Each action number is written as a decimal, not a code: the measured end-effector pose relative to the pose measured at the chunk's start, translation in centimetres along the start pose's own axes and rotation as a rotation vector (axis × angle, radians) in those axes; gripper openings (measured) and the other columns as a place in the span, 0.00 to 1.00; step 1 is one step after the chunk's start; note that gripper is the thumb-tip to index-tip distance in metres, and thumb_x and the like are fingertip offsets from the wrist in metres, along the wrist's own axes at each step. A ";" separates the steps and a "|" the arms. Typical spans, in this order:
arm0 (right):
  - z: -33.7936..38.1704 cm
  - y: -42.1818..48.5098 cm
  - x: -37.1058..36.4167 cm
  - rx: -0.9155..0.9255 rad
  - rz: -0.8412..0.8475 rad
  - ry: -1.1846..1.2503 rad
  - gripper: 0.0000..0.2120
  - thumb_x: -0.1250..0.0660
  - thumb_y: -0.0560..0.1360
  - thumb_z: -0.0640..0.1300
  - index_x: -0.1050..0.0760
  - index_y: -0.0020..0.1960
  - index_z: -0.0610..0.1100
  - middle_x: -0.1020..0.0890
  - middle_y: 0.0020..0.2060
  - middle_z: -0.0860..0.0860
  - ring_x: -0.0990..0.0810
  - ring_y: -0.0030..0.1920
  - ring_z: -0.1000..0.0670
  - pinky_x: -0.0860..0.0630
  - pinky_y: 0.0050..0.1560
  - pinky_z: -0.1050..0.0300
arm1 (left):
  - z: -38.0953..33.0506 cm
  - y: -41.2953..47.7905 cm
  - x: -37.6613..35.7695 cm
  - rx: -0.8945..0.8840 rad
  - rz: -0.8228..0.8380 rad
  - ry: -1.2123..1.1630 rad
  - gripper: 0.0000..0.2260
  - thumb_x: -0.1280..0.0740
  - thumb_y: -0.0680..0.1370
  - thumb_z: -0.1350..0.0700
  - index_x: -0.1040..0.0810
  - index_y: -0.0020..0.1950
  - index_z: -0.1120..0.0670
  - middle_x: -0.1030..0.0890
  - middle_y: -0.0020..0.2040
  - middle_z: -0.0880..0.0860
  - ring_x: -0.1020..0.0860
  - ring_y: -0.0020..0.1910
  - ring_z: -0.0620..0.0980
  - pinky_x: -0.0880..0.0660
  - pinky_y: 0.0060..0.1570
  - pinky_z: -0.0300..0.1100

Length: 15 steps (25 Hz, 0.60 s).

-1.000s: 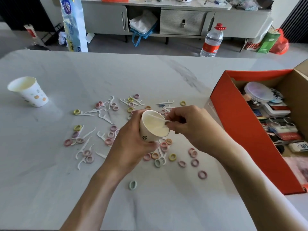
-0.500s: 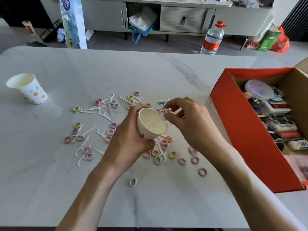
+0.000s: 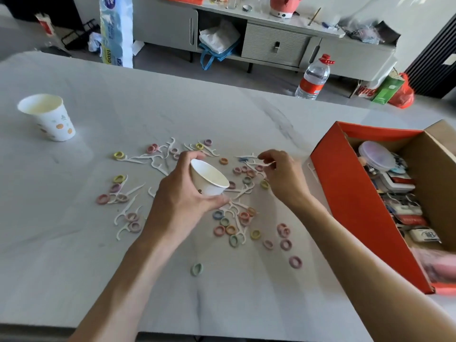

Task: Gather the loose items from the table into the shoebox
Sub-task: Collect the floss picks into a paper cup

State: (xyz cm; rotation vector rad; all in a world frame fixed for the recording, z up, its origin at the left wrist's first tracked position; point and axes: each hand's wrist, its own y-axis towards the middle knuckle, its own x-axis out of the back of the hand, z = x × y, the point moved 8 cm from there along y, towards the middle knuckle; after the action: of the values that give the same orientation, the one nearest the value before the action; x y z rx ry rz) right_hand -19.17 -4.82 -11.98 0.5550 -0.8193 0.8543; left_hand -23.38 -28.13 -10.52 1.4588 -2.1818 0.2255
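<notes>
Fingers [image 3: 274, 154] of right hand [image 3: 283, 180] pinch floss pick [image 3: 268, 164]; left hand [image 3: 181, 197] grips paper cup [image 3: 209, 177]; shoebox [image 3: 357, 206] at 3 o'clock.

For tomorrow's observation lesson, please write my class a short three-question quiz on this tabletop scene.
1. True or false: the left hand holds a tilted paper cup.
2. The right hand pinches: A a hair tie, B a floss pick, C a bottle cap.
3. Fill in: the shoebox sits on the person's ___ side.
Key: 1 true; 2 B; 3 right.
</notes>
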 end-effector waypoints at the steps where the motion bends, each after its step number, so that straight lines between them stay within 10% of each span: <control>1: -0.2 2.0 -0.2 0.026 0.026 -0.108 0.21 0.40 0.73 0.28 0.22 0.61 0.43 0.21 0.55 0.46 0.22 0.53 0.47 0.23 0.52 0.51 | 0.2 0.0 0.1 0.011 0.002 0.001 0.32 0.18 0.60 0.48 0.30 0.58 0.41 0.20 0.47 0.41 0.23 0.44 0.34 0.31 0.37 0.24; 6: -0.4 7.2 -3.6 0.207 0.333 -0.496 0.18 0.32 0.74 0.37 0.24 0.63 0.44 0.22 0.57 0.45 0.24 0.59 0.44 0.28 0.57 0.52 | 1.1 0.7 1.0 0.060 -0.018 -0.034 0.32 0.18 0.59 0.47 0.31 0.56 0.37 0.21 0.46 0.38 0.25 0.44 0.30 0.32 0.37 0.23; 15: -1.8 6.2 -3.6 0.120 0.304 -0.426 0.12 0.37 0.78 0.42 0.22 0.60 0.43 0.20 0.54 0.46 0.23 0.53 0.47 0.31 0.47 0.60 | 0.9 0.8 0.7 0.048 0.003 -0.062 0.32 0.18 0.60 0.47 0.31 0.58 0.39 0.21 0.46 0.40 0.24 0.44 0.34 0.33 0.36 0.23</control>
State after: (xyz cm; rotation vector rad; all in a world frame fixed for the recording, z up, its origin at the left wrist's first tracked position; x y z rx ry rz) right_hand -24.97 -1.70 -15.25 0.7445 -1.2693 1.0862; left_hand -24.61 -28.77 -10.82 1.5077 -2.2428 0.2386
